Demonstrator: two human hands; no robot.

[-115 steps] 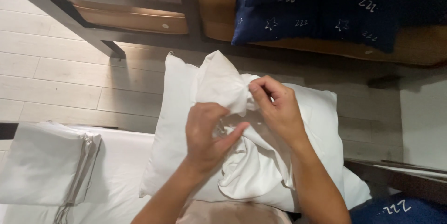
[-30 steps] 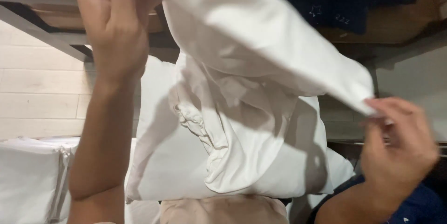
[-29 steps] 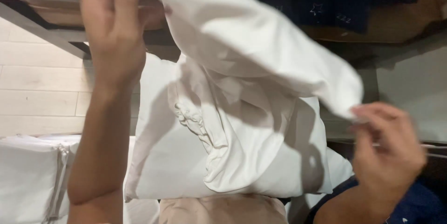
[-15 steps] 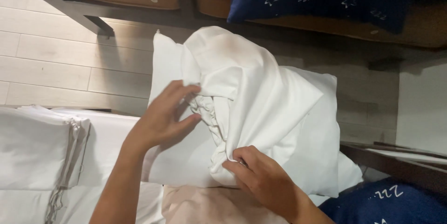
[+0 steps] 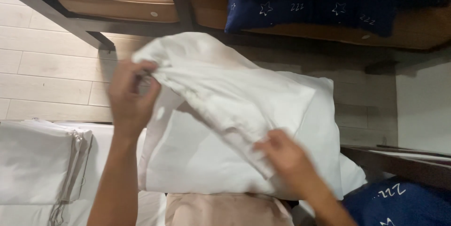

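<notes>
Currently we grip the white pillowcase [image 5: 235, 89] w/ left hand [image 5: 129, 97] and right hand [image 5: 286, 153]; it covers approx. half the pillow [image 5: 197, 160], apparently; lower half remains.

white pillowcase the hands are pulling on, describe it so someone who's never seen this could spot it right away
Start at the dark blue star-patterned pillow on the wooden shelf at the top, then drop to the big white pillow in the middle. The white pillowcase is the loose, wrinkled cloth draped over it, gripped by the left hand and right hand. Unlike the folded white linens at left, it is bunched and lifted.
</notes>
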